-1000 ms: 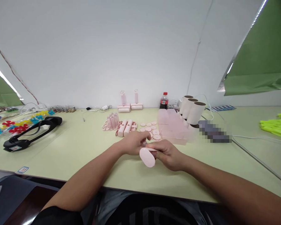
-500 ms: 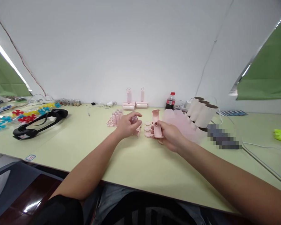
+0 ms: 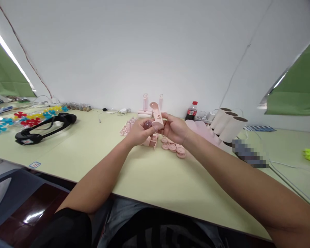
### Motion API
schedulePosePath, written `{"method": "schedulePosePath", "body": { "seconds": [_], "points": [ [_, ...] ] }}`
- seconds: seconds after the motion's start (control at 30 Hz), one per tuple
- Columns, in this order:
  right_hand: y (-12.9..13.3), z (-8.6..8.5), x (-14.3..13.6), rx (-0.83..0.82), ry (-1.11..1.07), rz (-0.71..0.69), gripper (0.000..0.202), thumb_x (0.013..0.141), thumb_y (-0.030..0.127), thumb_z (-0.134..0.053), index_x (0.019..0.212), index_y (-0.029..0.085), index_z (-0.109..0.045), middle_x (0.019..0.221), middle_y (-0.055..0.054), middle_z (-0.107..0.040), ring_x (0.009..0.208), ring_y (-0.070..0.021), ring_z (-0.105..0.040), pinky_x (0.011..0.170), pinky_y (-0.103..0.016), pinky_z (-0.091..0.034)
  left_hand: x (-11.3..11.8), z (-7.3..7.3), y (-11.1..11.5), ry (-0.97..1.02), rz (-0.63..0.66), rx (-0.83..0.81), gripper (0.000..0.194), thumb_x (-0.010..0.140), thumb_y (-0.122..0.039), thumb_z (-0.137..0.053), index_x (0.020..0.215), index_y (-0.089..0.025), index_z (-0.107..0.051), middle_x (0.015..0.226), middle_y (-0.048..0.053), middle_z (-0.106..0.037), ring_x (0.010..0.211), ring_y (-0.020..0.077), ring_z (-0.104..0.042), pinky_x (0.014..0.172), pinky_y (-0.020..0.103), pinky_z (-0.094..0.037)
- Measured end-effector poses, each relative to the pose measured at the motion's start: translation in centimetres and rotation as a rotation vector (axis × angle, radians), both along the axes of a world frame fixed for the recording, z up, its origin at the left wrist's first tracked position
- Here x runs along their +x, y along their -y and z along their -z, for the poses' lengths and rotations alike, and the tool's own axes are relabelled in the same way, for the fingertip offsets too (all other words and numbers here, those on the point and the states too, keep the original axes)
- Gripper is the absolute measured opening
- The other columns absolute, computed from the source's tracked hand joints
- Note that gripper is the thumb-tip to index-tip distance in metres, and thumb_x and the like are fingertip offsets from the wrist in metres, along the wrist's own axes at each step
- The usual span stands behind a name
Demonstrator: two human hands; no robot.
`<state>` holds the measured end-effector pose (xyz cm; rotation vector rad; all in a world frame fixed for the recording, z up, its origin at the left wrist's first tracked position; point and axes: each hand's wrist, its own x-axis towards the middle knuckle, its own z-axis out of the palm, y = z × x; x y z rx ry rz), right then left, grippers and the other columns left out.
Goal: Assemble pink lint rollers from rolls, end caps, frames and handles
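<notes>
Pale pink plastic, the trough-shaped shell (image 3: 157, 117) is up off the table (image 3: 139, 175), between the two hands and in front of the wearer. Its long axis stands steeply, the upper end tipping a little to the left, and its hollow side with a small round hole faces the wearer.

The right hand (image 3: 177, 129) has its grip on the shell from the right, fingers tucked partly out of sight behind it. Left of the shell, the left hand (image 3: 141, 133) curls its grip around a clear purplish piece (image 3: 147, 124), whose rounded end shows between thumb and fingers. That piece lies just beside the shell's lower half, near the level of the hole. The left thumb reaches the shell's bottom edge; whether it presses there I cannot tell.

Below the hands, pink bracket parts (image 3: 153, 141) lie nearer the left hand, and pink discs (image 3: 172, 147) sit under the right.
</notes>
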<state>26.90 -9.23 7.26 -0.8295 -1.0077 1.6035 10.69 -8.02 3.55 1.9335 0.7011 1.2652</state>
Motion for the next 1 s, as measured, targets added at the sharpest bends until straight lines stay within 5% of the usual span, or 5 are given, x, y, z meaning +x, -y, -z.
{"method": "schedulePosePath", "body": {
  "seconds": [0.17,0.3,0.43,0.67,1.0],
  "points": [
    [-1.4,0.2,0.8,0.050,0.139,0.057,0.010,0.097,0.024,-0.048,0.096,0.020,-0.057,0.073,-0.002,-0.068,0.065,-0.0136,-0.065,0.059,-0.024,-0.055,-0.6,-0.6,-0.2,0.049,0.177,-0.238,0.029,0.072,-0.037,-0.075,0.080,-0.017,-0.055,0.061,-0.004,-0.054,0.048,0.0085,-0.050,0.046,0.022,-0.038],
    [-2.9,1.1,1.3,0.053,0.376,0.153,0.006,0.093,0.026,-0.055,0.091,0.021,-0.053,0.054,0.005,-0.053,0.042,-0.0089,-0.047,0.037,-0.017,-0.041,-0.8,-0.7,-0.8,0.023,-0.073,-0.271,0.030,0.067,-0.019,-0.065,0.096,-0.019,-0.059,0.060,-0.006,-0.054,0.045,0.0082,-0.048,0.046,0.022,-0.036],
    [-4.2,2.5,1.5,0.028,0.571,0.202,0.017,0.085,0.023,-0.064,0.095,0.021,-0.050,0.053,0.005,-0.053,0.039,-0.0097,-0.046,0.034,-0.019,-0.041,-0.8,-0.2,-1.7,-0.045,-0.334,-0.213,0.026,0.061,-0.015,-0.057,0.087,-0.018,-0.061,0.056,-0.007,-0.049,0.048,0.0107,-0.050,0.048,0.023,-0.036],
    [-5.8,4.8,0.7,0.011,0.912,0.168,0.041,0.073,0.022,-0.077,0.105,0.019,-0.052,0.054,0.003,-0.056,0.038,-0.0126,-0.049,0.033,-0.020,-0.035,-0.7,0.4,-2.3,-0.028,-0.414,-0.168,0.021,0.061,-0.018,-0.054,0.080,-0.019,-0.061,0.056,-0.006,-0.048,0.049,0.0107,-0.046,0.050,0.023,-0.035],
    [-6.8,5.3,0.0,0.003,1.082,0.141,0.036,0.067,0.027,-0.080,0.094,0.018,-0.058,0.049,0.002,-0.055,0.038,-0.0140,-0.050,0.036,-0.023,-0.033,-0.7,0.5,-2.4,0.002,-0.430,-0.142,0.017,0.062,-0.019,-0.055,0.077,-0.019,-0.061,0.057,-0.005,-0.051,0.052,0.0116,-0.047,0.051,0.024,-0.035]
  ]
}}
